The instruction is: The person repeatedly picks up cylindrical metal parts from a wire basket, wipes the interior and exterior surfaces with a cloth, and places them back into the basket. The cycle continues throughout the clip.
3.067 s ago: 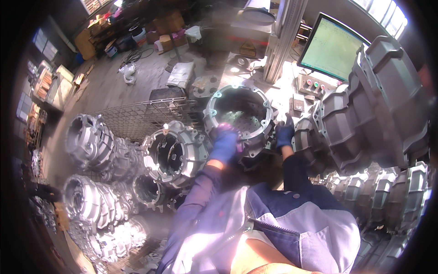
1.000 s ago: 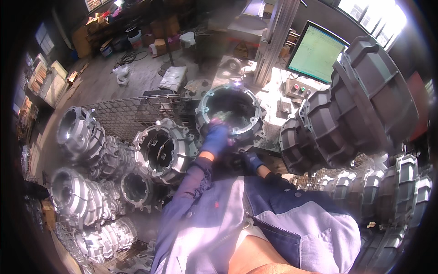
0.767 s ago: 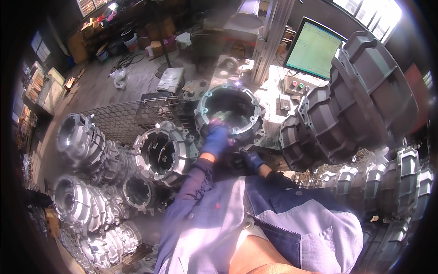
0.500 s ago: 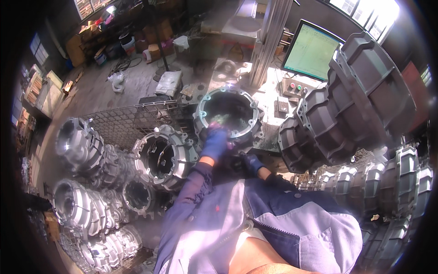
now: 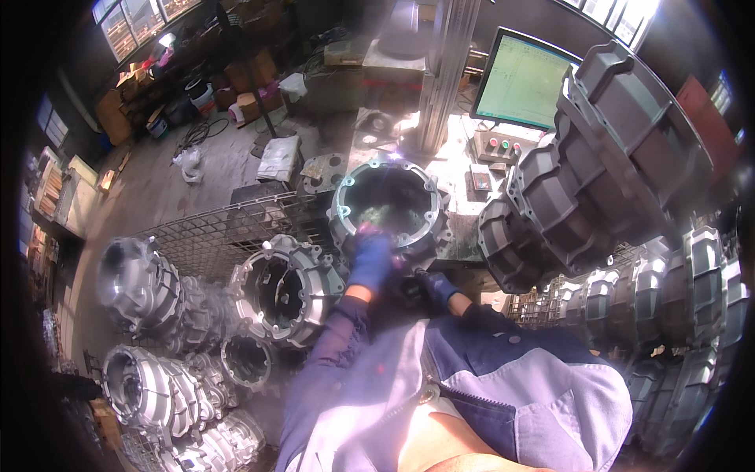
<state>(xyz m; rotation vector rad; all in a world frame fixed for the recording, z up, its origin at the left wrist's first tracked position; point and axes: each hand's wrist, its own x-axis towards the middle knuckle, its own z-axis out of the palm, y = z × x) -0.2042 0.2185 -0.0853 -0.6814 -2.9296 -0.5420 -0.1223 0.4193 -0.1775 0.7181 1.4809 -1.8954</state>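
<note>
A round cast-metal housing (image 5: 435,200) with a bolt-hole flange stands on the bench in front of me, its wide opening facing up. My left hand (image 5: 371,259), in a blue glove, is closed at the near edge of its rim; glare and blur smear the fingertips. Lower and to the right, my right hand (image 5: 436,288), in a dark blue glove, is closed close to the housing's near underside. Shadow hides what its fingers hold, if anything. Left of my left forearm sits another silver housing (image 5: 320,296), apart from both hands.
Several silver housings (image 5: 141,389) are piled at the left beside a wire-mesh crate (image 5: 212,236). Large dark housings (image 5: 543,208) tower close on the right, with more stacked below. Behind the bench are a monitor (image 5: 523,82), a button box (image 5: 497,147) and a metal post (image 5: 444,79).
The view has shifted slightly, so the left-hand housings sit lower in the picture. Both hands stay at the same housing, with little visible movement against it.
</note>
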